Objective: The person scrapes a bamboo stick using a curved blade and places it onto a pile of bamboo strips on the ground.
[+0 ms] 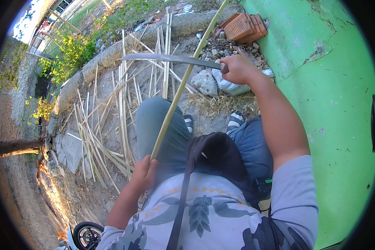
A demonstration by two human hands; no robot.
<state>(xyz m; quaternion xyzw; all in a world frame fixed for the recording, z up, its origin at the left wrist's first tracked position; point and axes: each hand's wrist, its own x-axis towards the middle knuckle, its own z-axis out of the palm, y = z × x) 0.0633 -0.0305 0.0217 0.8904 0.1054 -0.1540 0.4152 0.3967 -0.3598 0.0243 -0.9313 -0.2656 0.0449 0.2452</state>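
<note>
My left hand (144,175) is closed around the lower end of a long, pale bamboo strip (174,104). The strip slants up and away to the right, past my knee and out of the top of the view. In my right hand (236,70) is the dark handle of a machete (166,58) with a long, slightly curved grey blade. The blade points left and crosses the strip about midway along its far half. Whether its edge touches or cuts into the strip, I cannot tell.
Many split bamboo strips (123,108) lie scattered on the ground to the left. Pale rocks (205,82) and stacked orange hollow bricks (243,28) stand ahead, beside a green wall (329,104) on my right. A low concrete kerb (100,66) curves behind the strips. A wheel (87,236) shows at lower left.
</note>
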